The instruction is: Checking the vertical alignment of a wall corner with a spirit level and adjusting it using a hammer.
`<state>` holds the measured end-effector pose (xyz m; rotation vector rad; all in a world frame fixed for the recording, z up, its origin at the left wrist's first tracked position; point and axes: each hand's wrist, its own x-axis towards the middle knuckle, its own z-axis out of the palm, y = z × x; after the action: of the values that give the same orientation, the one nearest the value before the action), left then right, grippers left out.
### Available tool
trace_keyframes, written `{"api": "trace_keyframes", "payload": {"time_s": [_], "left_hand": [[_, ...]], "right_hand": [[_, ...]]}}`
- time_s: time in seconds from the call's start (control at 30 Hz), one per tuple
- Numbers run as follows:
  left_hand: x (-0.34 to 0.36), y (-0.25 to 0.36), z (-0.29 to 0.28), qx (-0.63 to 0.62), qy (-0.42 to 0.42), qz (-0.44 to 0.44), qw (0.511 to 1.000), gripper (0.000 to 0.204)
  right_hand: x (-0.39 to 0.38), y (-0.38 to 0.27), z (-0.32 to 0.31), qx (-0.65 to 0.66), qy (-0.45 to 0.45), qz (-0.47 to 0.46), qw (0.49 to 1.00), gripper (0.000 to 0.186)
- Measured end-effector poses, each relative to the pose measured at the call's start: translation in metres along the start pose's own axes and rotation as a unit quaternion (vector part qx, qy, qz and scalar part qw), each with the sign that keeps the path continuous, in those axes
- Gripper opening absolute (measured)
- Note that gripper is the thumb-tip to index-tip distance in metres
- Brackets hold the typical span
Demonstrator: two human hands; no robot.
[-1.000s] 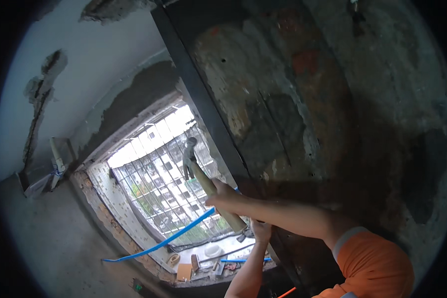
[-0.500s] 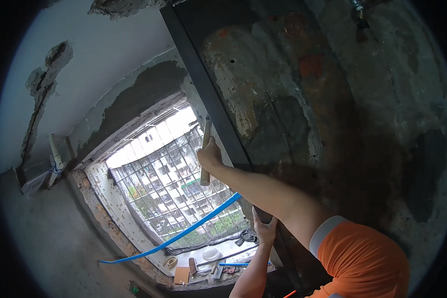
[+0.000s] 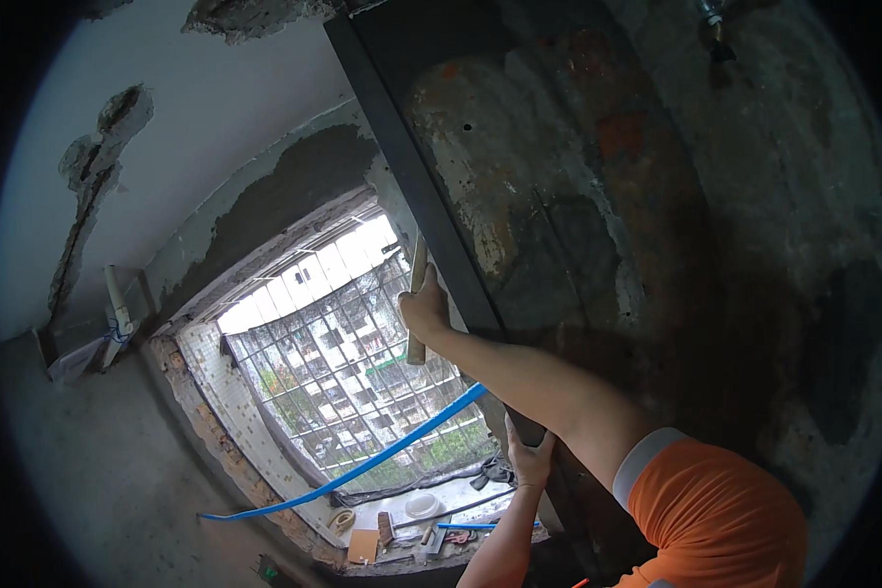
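- Below and left of the right hand [image 3: 425, 308], a blue strip [image 3: 363, 476] slants up rightward.
- Inside that hand's fist, the hammer handle [image 3: 418, 267] stands near-vertical, upper end leaning right.
- Lower right, the left hand [image 3: 530, 463] holds the dark beam [image 3: 408, 157].

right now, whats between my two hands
In the head view, your right forearm, the upper end of the blue strip and part of the dark beam lie between your right hand and left hand.

right hand [image 3: 426, 309]: raised | hammer handle [image 3: 417, 351]: slanting → near upright | left hand [image 3: 531, 461]: uncovered
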<state>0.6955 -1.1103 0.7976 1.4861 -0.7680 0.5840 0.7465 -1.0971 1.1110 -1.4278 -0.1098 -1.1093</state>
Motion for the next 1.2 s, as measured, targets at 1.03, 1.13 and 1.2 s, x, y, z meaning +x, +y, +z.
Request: {"api": "trace_keyframes", "payload": {"time_s": [1.03,1.13,1.2], "left_hand": [[-0.003,0.012,0.000,-0.011,-0.012,-0.028,0.999,0.089],[-0.004,0.012,-0.002,0.005,-0.005,-0.027,1.000,0.090],[-0.003,0.006,-0.002,0.009,-0.009,-0.032,0.999,0.091]], "right_hand": [[0.013,0.009,0.005,-0.068,0.071,-0.047,0.994,0.066],[0.011,0.000,-0.001,0.020,-0.025,0.002,0.999,0.083],[0.011,-0.003,-0.002,0.020,-0.034,0.006,0.999,0.083]]}}
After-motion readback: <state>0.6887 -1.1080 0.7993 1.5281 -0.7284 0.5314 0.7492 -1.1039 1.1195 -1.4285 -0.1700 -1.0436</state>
